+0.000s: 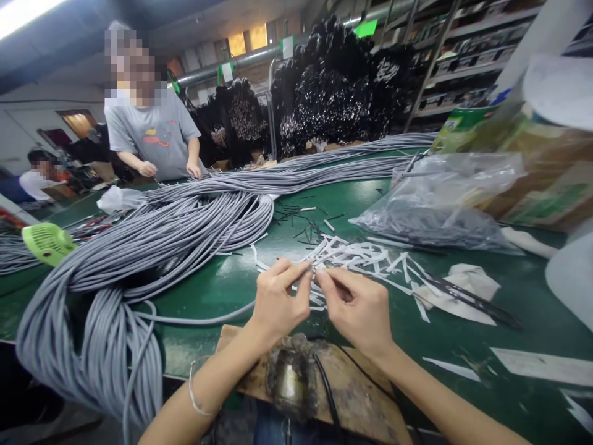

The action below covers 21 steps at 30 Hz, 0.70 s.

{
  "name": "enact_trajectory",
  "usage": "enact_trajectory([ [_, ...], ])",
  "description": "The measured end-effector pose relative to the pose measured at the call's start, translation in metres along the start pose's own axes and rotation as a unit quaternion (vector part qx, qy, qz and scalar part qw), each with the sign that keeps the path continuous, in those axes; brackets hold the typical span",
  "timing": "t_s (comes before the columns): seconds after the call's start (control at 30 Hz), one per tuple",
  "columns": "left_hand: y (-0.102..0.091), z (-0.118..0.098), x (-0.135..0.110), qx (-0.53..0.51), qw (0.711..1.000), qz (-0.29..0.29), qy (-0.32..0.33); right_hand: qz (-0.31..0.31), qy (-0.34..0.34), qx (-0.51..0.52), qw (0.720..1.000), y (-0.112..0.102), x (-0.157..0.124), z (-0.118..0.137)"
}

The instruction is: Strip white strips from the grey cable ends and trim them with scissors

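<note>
Above the table's front part, my left hand [281,298] and my right hand [360,308] meet fingertip to fingertip. A single grey cable [199,321] runs from the large bundle into my left hand, whose thumb and forefinger pinch its end. My right hand is closed too, with thumb and fingers pinching at the same spot; the tiny piece between them is mostly hidden. Right behind the hands lies a heap of white paper-like strips [356,254]. Below them is a soot-stained metal pot-like device [291,377] on a wooden board [356,386].
A thick bundle of grey cables [194,228] covers the left of the green table [199,349]. A clear plastic bag [445,207], long dark tweezers-like tool [472,300] and white cloth [467,281] lie right. Across the table stands a person [152,136]. A green fan [49,243] is left.
</note>
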<state>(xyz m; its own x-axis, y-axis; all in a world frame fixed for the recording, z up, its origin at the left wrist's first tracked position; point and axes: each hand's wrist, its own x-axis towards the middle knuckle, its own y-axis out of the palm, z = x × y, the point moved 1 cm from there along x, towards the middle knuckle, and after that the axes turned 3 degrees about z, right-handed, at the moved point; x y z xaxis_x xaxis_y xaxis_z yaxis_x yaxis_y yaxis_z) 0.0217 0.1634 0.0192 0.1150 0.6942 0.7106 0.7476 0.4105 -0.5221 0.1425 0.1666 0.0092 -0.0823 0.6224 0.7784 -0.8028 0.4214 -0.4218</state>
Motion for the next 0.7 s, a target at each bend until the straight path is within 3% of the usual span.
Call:
enact_trajectory([
  [0.17,-0.0025,-0.0006,0.0009,-0.011,0.999,0.009,-0.033,-0.041,-0.099,-0.048,0.993,0.0016,-0.0028,0.0042],
  [0.37,0.0002,0.0008,-0.0021,0.003,1.000,-0.012,0.014,-0.010,-0.038,-0.042,0.998,0.0001,0.0021,0.0036],
  [0.53,0.0012,0.0020,-0.0022,0.014,1.000,0.009,0.007,-0.047,-0.133,-0.077,0.987,0.0000,0.0006,0.0028],
  [0.7,0.0020,0.0040,-0.0032,0.039,0.999,0.007,0.024,-0.017,-0.051,-0.051,0.997,-0.0008,0.0027,0.0028],
])
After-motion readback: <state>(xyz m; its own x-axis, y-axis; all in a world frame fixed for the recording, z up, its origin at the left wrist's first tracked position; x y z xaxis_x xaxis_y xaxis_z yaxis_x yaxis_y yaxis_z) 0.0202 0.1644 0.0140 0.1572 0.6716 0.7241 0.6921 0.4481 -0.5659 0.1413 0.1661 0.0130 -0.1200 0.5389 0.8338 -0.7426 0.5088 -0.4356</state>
